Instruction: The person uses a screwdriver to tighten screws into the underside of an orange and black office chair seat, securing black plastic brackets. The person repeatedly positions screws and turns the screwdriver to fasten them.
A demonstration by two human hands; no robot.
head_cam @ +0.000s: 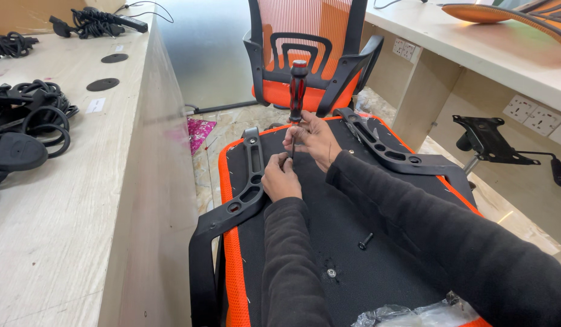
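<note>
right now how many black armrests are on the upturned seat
2. One armrest lies along the seat's left edge, beside the left hand. The other armrest runs along the right edge, past the right hand holding the screwdriver.

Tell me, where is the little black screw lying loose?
In the head view, the loose black screw lies on the black underside of the chair seat, right of the left forearm and nearer the camera than both hands.
</note>
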